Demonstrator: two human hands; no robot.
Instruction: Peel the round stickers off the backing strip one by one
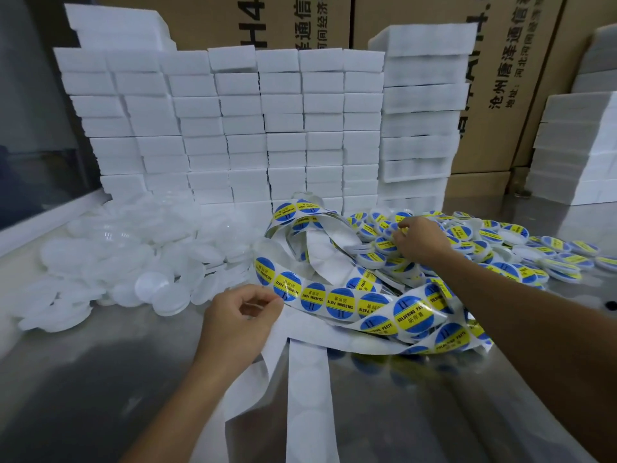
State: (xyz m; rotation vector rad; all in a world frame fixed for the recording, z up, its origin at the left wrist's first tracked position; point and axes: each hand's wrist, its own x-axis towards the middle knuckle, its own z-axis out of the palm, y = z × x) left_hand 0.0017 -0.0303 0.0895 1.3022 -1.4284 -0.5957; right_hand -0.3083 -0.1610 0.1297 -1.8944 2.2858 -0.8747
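A person's left hand (238,317), at lower centre of the frame, pinches the white backing strip (305,379) between thumb and curled fingers, right at the edge of a round blue-and-yellow sticker (286,286) printed "SOLDERING PASTE". The strip runs in loose loops across the middle of the steel table (100,396), with a row of stickers on the stretch leading right from the hand, while bare, already stripped lengths of backing trail down toward the bottom edge.

The right hand (420,240), at centre right, reaches over the strip into a heap of labelled round lids (500,248), its fingers curled down among them; whether it grasps a lid or a sticker cannot be told, as the fingertips are lost among the pile. The labelled lids spread from the centre right of the frame to the right edge.

At left, a pile of plain translucent white lids (133,262) lies on the table without stickers, just beside the left end of the strip. Behind both piles, stacks of white foam blocks (250,128) rise like a wall across the upper half of the frame, with more at far right. Brown cardboard cartons (521,78) printed with black Chinese characters stand behind the foam along the top.
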